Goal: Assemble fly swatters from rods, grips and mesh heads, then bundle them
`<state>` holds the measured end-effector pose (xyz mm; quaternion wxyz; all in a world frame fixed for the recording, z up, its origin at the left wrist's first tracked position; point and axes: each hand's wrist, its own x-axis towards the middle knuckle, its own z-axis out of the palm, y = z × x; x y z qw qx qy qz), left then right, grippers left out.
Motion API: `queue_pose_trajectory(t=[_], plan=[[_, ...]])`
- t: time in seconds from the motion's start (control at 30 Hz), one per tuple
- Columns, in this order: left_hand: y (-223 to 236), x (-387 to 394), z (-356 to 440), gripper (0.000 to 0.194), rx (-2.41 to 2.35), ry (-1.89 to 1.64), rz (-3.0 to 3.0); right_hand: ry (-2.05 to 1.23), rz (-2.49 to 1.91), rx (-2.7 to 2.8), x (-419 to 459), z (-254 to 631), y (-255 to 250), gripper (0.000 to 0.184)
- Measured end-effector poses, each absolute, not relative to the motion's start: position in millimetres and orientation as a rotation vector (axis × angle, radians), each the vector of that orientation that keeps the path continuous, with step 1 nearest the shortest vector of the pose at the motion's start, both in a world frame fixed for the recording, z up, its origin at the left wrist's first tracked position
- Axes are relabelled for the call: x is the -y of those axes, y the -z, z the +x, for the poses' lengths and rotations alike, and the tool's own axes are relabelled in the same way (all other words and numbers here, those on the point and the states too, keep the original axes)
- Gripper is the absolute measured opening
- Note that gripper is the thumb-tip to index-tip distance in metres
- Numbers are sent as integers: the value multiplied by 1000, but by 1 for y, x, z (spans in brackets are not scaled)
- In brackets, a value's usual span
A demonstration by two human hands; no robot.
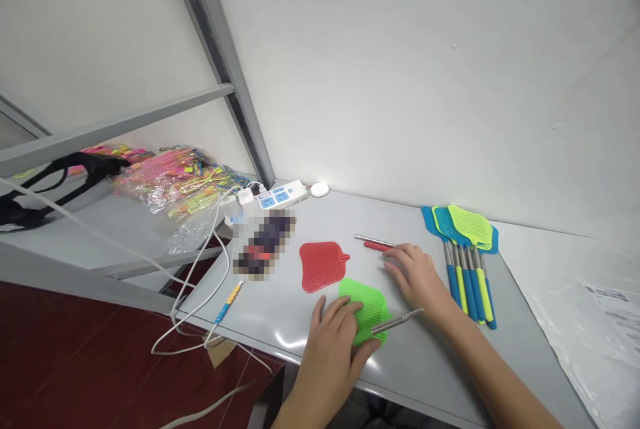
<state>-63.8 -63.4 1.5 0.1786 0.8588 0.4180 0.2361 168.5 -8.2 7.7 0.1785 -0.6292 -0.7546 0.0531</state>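
My left hand (335, 342) grips a green fly swatter head (369, 301), fingers over its mesh and thumb at its lower edge. From the head a metal rod (400, 321) sticks out to the right. My right hand (416, 275) reaches over the table with its fingers apart, the fingertips at a red handle (375, 246). Just behind that handle lies another metal rod (367, 239); the right ends of both are hidden by the hand. A loose red swatter head (323, 267) lies flat to the left, its short stem pointing right.
Several finished blue and yellow swatters (467, 229) are stacked at the right, beside white plastic sheeting (585, 309). A power strip (283, 195), a white puck (320, 189), a blurred-out object (265, 245) and cables (227, 262) are at the left. Bagged colourful items (185, 179) lie on the shelf.
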Motion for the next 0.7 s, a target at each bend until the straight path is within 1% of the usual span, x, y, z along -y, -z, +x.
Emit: queue_pose_trajectory(t=[0.1, 0.17, 0.27, 0.5, 0.6, 0.67, 0.7], plan=[[2, 69, -56, 24, -1186, -698, 2349, -390, -1700, 2153, 31, 164, -10, 24], [4, 69, -52, 27, -1214, -730, 2270, -525, -1679, 2139, 42, 159, -11, 27], [4, 66, -47, 29, -1230, -759, 2140, -594, -1736, 2094, 49, 152, -10, 38], [-14, 64, -40, 31, -1173, -873, 1832, -728, -1899, 1836, 46, 152, -12, 35], [-16, 65, -40, 37, -1222, -973, 1690, -978, -1754, 1574, 55, 164, -19, 27], [-13, 64, -39, 41, -1310, -971, 1649, -1099, -1607, 1259, 64, 173, -24, 28], [-11, 64, -39, 43, -1357, -949, 1642, -1096, -1569, 1071, 68, 178, -26, 31]])
